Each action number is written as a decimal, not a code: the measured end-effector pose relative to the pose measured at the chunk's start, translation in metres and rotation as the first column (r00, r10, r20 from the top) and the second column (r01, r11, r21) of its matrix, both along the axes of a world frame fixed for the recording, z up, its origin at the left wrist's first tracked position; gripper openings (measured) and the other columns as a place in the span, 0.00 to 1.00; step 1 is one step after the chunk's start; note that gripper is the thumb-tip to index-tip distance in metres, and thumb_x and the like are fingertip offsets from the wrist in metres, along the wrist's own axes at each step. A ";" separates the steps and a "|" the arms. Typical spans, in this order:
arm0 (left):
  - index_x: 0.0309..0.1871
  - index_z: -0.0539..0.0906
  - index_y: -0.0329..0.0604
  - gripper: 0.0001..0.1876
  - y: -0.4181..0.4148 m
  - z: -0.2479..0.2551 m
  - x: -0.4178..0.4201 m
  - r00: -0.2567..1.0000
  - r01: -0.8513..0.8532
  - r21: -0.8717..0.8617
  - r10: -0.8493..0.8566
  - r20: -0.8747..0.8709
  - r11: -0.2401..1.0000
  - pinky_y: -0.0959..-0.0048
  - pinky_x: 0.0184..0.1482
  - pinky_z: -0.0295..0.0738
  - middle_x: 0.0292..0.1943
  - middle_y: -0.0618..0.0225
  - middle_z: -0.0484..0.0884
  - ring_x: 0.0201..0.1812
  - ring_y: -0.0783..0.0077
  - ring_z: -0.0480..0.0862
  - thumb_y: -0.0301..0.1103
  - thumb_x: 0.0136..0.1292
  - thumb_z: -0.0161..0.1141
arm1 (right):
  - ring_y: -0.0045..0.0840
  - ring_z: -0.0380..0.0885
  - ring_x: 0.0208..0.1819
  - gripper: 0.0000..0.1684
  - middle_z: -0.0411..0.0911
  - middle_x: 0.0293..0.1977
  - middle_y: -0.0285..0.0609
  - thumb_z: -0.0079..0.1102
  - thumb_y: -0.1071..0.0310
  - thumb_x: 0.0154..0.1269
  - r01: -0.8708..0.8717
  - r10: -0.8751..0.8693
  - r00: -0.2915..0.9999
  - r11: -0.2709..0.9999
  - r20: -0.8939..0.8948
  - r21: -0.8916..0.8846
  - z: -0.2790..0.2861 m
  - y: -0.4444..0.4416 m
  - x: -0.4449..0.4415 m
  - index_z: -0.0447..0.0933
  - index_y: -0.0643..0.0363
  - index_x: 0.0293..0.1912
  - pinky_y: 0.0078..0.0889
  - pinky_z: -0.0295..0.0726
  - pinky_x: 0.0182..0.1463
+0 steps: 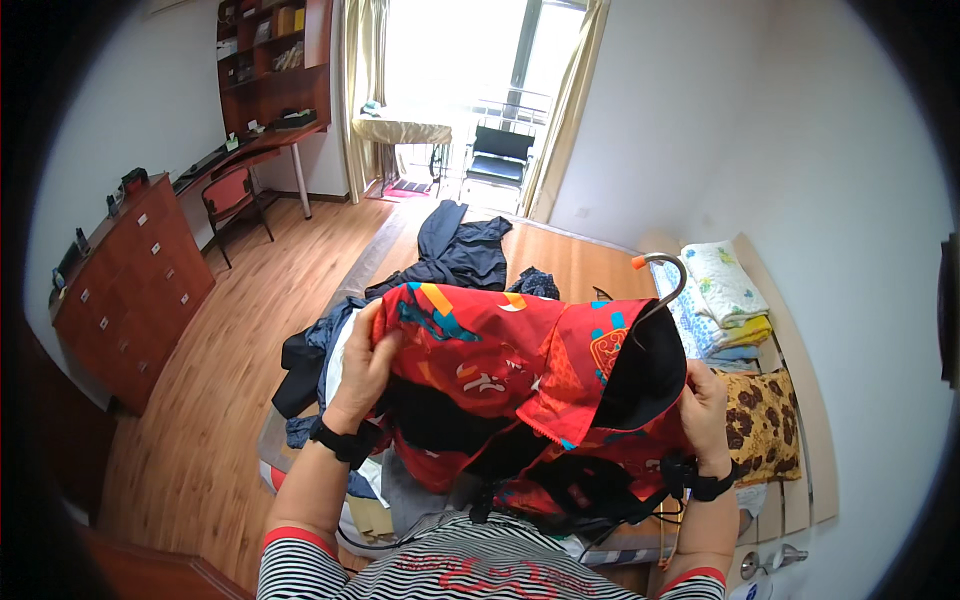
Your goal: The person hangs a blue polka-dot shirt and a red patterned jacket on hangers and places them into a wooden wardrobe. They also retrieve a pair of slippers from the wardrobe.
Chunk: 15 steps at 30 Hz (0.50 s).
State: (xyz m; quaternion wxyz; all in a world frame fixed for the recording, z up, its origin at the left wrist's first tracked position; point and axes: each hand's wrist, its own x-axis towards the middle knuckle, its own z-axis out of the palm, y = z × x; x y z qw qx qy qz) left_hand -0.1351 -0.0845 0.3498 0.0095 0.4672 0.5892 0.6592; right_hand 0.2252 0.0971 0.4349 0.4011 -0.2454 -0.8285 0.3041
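A red patterned jacket [480,352] with a black lining is spread between my two hands, in front of my striped shirt. My left hand [367,360] pinches it at its left shoulder. On the other side, my right hand [703,405] grips the jacket near the collar and right shoulder. The metal hook of a clothes hanger [679,277], with an orange tip, sticks up out of the neck opening; the rest of the hanger is hidden inside. Dark clothes [465,247] lie on the bed behind the jacket.
More clothes [300,375] are heaped at the bed's left side. Folded bedding [724,285] and a brown-flowered pillow [761,424] lie by the headboard [817,450] on the right. A red-brown chest of drawers [135,292], a chair [229,195] and a desk [292,135] stand to the left.
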 end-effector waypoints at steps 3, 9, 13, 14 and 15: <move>0.48 0.78 0.36 0.10 -0.005 0.018 -0.001 0.999 -0.055 0.066 0.055 0.002 0.996 0.81 0.45 0.71 0.37 0.68 0.80 0.40 0.78 0.77 0.31 0.68 0.54 | 0.17 0.76 0.31 0.08 0.80 0.30 0.40 0.52 0.80 0.61 0.023 -0.024 1.000 0.999 0.013 0.025 0.005 -0.001 0.005 0.76 0.66 0.41 0.20 0.74 0.37; 0.40 0.80 0.32 0.12 -0.011 0.068 -0.003 0.989 0.065 0.218 -0.092 0.117 0.974 0.83 0.39 0.71 0.32 0.73 0.79 0.34 0.83 0.75 0.34 0.71 0.51 | 0.14 0.75 0.32 0.09 0.80 0.30 0.38 0.54 0.76 0.64 -0.012 0.012 1.000 1.000 0.025 -0.003 0.008 -0.004 0.019 0.76 0.67 0.44 0.18 0.73 0.36; 0.39 0.80 0.33 0.12 -0.006 0.084 -0.002 0.972 0.166 0.211 -0.196 0.131 0.963 0.83 0.38 0.71 0.32 0.74 0.79 0.34 0.84 0.75 0.33 0.71 0.50 | 0.14 0.75 0.32 0.08 0.80 0.31 0.38 0.55 0.76 0.64 -0.039 0.041 0.998 0.998 0.046 -0.042 0.007 -0.008 0.027 0.76 0.68 0.43 0.18 0.73 0.36; 0.39 0.80 0.33 0.12 -0.004 0.087 -0.001 0.965 0.195 0.192 -0.223 0.139 0.962 0.83 0.38 0.71 0.32 0.74 0.79 0.34 0.84 0.75 0.33 0.71 0.50 | 0.14 0.75 0.32 0.08 0.80 0.31 0.38 0.55 0.76 0.64 -0.043 0.045 0.998 0.998 0.039 -0.046 0.006 -0.009 0.028 0.76 0.68 0.42 0.18 0.73 0.36; 0.39 0.80 0.33 0.12 -0.001 0.091 -0.001 0.957 0.224 0.172 -0.250 0.145 0.959 0.83 0.38 0.71 0.32 0.75 0.79 0.34 0.84 0.75 0.32 0.71 0.49 | 0.14 0.75 0.32 0.07 0.80 0.30 0.38 0.55 0.77 0.63 -0.037 0.036 0.999 0.998 -0.009 -0.054 0.005 -0.010 0.029 0.76 0.68 0.42 0.18 0.73 0.36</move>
